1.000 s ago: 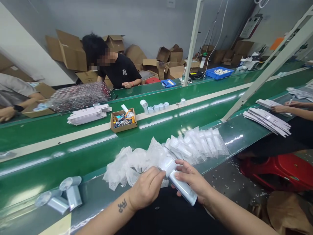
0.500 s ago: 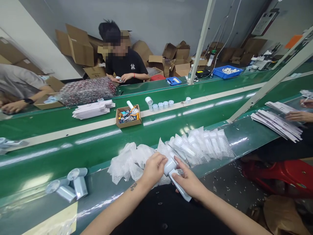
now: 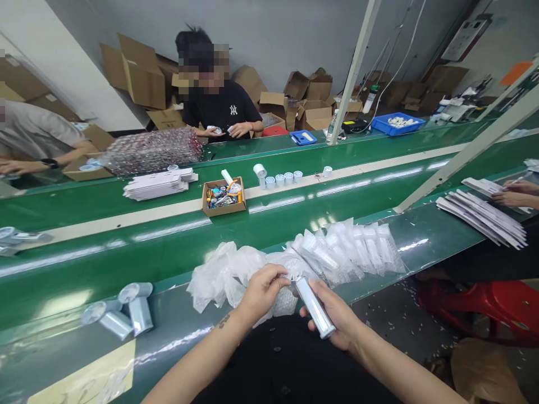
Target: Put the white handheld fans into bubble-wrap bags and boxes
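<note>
In my right hand (image 3: 330, 311) is a pale grey-blue handheld device (image 3: 315, 308) with a long rounded handle; my fingers wrap the handle, whose lower end points toward my body. My left hand (image 3: 269, 286) is closed in a pinch at the device's head end. What its fingertips grip there is too small to make out, and the head is mostly hidden. Just beyond my hands lie loose translucent bubble bags (image 3: 217, 275). To their right, several filled bubble bags (image 3: 345, 249) lie in an overlapping row. Two similar devices (image 3: 137, 308) with round heads lie at the left.
A green conveyor (image 3: 168, 247) runs beyond the bench. On its central strip stand a small carton of tools (image 3: 225, 209) and several round parts (image 3: 280, 179). A metal post (image 3: 463, 134) rises at the right, by a stack of flat white cartons (image 3: 480, 219). Co-workers sit opposite and at the right.
My right hand has turned the device, so its handle's shiny side faces up and its round head shows less. My left hand stays pinched near the head. The view has shifted slightly.
</note>
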`<state>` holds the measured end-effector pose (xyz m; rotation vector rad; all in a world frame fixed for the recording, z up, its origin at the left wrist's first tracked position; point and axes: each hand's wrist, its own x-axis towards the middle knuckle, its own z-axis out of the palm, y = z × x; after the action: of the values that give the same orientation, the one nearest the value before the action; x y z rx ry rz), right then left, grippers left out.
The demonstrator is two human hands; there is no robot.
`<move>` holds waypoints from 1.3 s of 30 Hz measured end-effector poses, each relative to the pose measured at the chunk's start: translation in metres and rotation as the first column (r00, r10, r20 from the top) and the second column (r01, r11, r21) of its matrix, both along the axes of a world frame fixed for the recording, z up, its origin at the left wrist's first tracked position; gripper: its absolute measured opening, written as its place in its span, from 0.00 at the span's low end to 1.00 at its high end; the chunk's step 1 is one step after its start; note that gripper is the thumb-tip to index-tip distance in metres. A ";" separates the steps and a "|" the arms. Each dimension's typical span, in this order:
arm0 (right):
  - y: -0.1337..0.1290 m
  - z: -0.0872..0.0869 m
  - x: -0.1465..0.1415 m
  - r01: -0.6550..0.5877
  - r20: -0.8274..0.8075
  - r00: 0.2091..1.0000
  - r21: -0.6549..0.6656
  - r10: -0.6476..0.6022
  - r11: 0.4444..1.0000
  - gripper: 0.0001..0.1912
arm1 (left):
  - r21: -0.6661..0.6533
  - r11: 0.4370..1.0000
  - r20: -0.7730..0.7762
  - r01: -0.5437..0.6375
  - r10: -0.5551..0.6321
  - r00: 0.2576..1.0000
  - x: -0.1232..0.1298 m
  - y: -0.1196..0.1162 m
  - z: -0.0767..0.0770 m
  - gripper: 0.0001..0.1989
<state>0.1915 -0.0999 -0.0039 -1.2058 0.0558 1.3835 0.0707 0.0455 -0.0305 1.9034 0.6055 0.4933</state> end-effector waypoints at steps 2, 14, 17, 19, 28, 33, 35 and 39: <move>-0.002 0.000 0.001 0.015 0.033 0.999 0.010 -0.015 1.000 0.25 | -0.204 0.979 -0.061 -0.015 0.003 0.998 0.003 0.000 0.003 0.07; -0.009 -0.012 0.001 0.087 0.197 0.979 -0.131 -0.060 0.988 0.31 | 0.546 0.828 -0.271 0.130 0.028 0.962 0.005 -0.025 0.001 0.10; -0.006 -0.011 -0.003 0.078 0.172 0.983 -0.115 -0.057 0.990 0.26 | 0.796 0.571 -0.109 0.202 -0.192 0.975 0.006 -0.034 0.008 0.10; -0.004 -0.012 -0.003 0.062 0.158 0.986 -0.118 -0.043 0.991 0.22 | 0.825 0.496 -0.101 0.271 -0.344 0.934 0.008 -0.035 0.013 0.11; -0.035 0.034 0.046 -0.325 0.663 0.585 -0.337 0.467 0.884 0.09 | -0.165 0.979 -0.203 0.119 -0.152 0.967 0.021 -0.031 0.038 0.06; -0.053 0.075 0.074 -0.465 0.576 0.643 -0.230 0.505 0.855 0.09 | -0.216 0.969 -0.072 0.124 -0.142 0.987 0.021 -0.033 0.073 0.07; -0.059 0.073 0.088 -0.358 0.444 0.829 -0.046 0.340 0.933 0.11 | -0.126 0.984 -0.029 0.123 -0.128 0.991 0.020 -0.032 0.084 0.08; -0.054 0.042 0.100 -0.161 0.035 0.987 0.030 0.160 0.987 0.14 | 0.127 0.946 0.032 0.299 -0.305 0.952 0.026 -0.040 0.094 0.08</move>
<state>0.2911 -0.1541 0.0382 -1.2262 -0.0886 1.4979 0.0967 0.0059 0.0636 2.0469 0.2456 0.3851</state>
